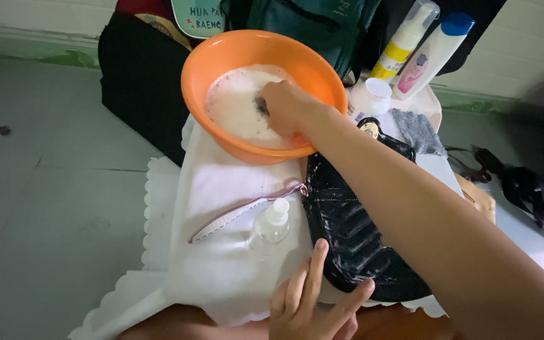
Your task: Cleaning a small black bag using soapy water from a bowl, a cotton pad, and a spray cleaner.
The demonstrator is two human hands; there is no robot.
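The right hand [284,107] is dipped into the orange basin [221,60] in the upper middle of the frame, fingers curled shut around a small dark thing [261,106], perhaps a sponge or cloth, too blurred to name. It presses this into the foamy, milky water [237,101], the wrist bent down over the near rim. The forearm runs long and straight from the lower right corner across the frame, passing over the black quilted handbag [347,233].

The left hand [313,302], at the bottom centre, holds nothing. Its fingers are spread and extended, the tips resting on the bag's lower left edge and on the white cloth [221,189] beside it, which looks like steadying the bag.

The basin sits at the far end of the white cloth, just above the bag, within easy reach. A small clear bottle [271,228] lies on its side just left of the bag, next to a pale pink strap [240,211]. To the upper right stand two tall bottles [420,53] and a small white jar [371,96], with a grey rag [415,129] just below them.
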